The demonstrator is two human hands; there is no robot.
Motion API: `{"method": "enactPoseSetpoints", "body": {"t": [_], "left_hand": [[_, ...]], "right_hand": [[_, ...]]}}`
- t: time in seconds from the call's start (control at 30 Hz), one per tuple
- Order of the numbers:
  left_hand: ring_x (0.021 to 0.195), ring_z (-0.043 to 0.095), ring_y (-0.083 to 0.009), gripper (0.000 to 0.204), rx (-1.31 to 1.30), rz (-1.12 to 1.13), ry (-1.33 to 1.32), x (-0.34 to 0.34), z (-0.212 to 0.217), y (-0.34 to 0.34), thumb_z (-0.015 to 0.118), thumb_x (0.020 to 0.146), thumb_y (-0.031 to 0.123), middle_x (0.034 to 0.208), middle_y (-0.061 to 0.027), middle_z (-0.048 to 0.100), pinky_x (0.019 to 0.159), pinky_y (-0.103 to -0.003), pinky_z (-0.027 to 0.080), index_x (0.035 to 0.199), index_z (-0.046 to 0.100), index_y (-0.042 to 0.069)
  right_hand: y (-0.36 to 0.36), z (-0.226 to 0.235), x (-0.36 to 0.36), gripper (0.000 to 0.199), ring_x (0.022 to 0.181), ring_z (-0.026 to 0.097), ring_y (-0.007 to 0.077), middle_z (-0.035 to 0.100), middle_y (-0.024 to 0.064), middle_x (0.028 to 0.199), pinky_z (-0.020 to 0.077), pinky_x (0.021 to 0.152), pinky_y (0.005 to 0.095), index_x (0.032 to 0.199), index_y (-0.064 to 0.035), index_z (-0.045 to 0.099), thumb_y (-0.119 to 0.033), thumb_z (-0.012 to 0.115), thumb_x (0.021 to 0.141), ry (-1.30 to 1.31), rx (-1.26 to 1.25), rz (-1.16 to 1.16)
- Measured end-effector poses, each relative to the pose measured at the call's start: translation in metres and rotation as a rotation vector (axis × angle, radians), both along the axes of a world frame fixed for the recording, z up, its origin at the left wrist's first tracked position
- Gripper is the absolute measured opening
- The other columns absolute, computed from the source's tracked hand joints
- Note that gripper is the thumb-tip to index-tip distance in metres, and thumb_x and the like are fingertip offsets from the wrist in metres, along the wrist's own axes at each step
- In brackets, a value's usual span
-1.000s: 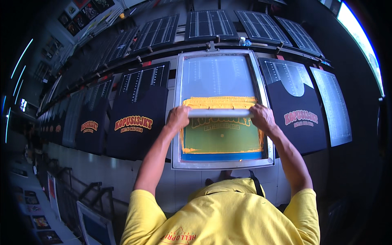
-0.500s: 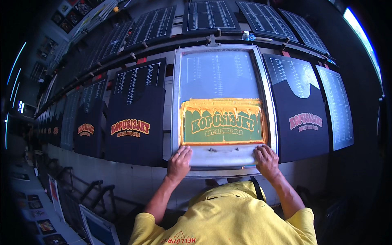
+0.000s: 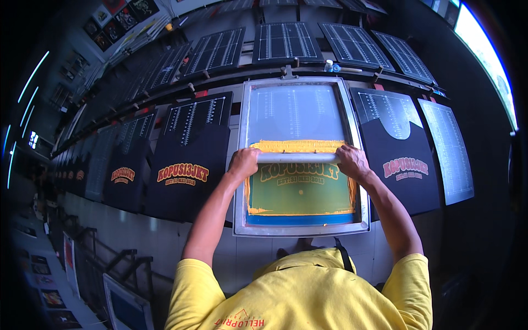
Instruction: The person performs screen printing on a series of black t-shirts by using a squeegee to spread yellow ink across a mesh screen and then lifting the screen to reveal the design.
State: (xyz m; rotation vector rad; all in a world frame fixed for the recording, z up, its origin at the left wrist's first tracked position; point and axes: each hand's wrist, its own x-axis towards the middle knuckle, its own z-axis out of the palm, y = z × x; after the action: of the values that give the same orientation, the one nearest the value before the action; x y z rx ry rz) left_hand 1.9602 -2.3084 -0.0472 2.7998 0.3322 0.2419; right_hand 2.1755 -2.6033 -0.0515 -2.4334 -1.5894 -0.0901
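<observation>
A metal-framed printing screen [image 3: 302, 230] lies in front of me. Across it, level and about halfway up, runs a squeegee [image 3: 297, 158] with a pale metal holder. My left hand [image 3: 243, 163] is closed on the squeegee's left end, and my right hand [image 3: 352, 160] grips its right end. Along the far side of the squeegee lies a thick bank of yellow-orange ink [image 3: 297, 145]. On the near side, the green mesh [image 3: 300, 201] shows arched lettering, with orange ink smeared at its edges. The squeegee's blade is hidden beneath its holder.
Black shirts with arched lettering lie on boards to either side, one left [image 3: 190, 165] and one right [image 3: 404, 146]. Beyond a long rail stands a row of dark ruled boards [image 3: 286, 41]. A small white bottle [image 3: 329, 65] sits on the rail.
Both hands have pushed the squeegee away from me, from the screen's near end to its middle. The ink is now banked ahead of it, and the near mesh is uncovered.
</observation>
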Motion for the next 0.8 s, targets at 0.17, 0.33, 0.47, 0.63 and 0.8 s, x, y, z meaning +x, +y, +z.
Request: {"method": "enactPoseSetpoints", "body": {"t": [0.17,0.33,0.47,0.63,0.8], "left_hand": [[0.088,0.065,-0.0356,0.034,-0.002,0.044,0.018,-0.026,0.014,-0.019,0.054,0.071,-0.008,0.095,-0.0192,0.067,0.081,-0.043,0.052,0.100,0.068,0.003],[0.101,0.063,-0.0322,0.031,-0.001,-0.025,-0.126,-0.114,-0.003,-0.081,0.052,0.074,-0.009,0.106,-0.0184,0.066,0.091,-0.039,0.049,0.101,0.065,-0.002],[0.105,0.060,-0.0314,0.030,0.004,0.024,-0.079,-0.158,-0.011,-0.128,0.055,0.073,-0.007,0.108,-0.0155,0.065,0.093,-0.039,0.048,0.101,0.063,-0.001],[0.123,0.045,-0.0296,0.050,0.030,0.068,0.044,-0.172,-0.008,-0.151,0.054,0.066,-0.009,0.124,-0.0126,0.052,0.100,-0.036,0.042,0.115,0.055,0.000],[0.132,0.032,-0.0321,0.056,0.078,0.041,0.109,-0.178,-0.003,-0.156,0.054,0.072,0.000,0.131,-0.0167,0.043,0.111,-0.046,0.027,0.127,0.044,-0.005]], "right_hand": [[-0.017,0.016,-0.023,0.017,0.084,0.062,0.0281,0.061,0.0093,0.083,0.0521,0.069,0.0396,0.083,-0.0066,0.061,-0.004,0.064,0.067,0.052,0.034,-0.078],[-0.088,0.015,-0.111,0.035,0.086,0.059,0.0262,0.058,0.0062,0.087,0.0513,0.070,0.0376,0.092,-0.0083,0.056,-0.005,0.070,0.060,0.001,0.094,0.008],[-0.122,0.006,-0.156,0.035,0.111,0.052,0.0290,0.056,0.0095,0.112,0.0431,0.093,0.0412,0.101,-0.0065,0.056,-0.005,0.065,0.067,0.144,-0.003,-0.048],[-0.132,-0.009,-0.170,0.066,0.115,0.046,0.0360,0.051,0.0151,0.119,0.0395,0.095,0.0460,0.112,-0.0016,0.052,-0.021,0.080,0.056,0.078,-0.004,0.001],[-0.141,-0.016,-0.180,0.086,0.119,0.040,0.0404,0.046,0.0196,0.123,0.0335,0.098,0.0516,0.120,0.0015,0.047,-0.036,0.084,0.053,0.138,0.023,0.006]]}}
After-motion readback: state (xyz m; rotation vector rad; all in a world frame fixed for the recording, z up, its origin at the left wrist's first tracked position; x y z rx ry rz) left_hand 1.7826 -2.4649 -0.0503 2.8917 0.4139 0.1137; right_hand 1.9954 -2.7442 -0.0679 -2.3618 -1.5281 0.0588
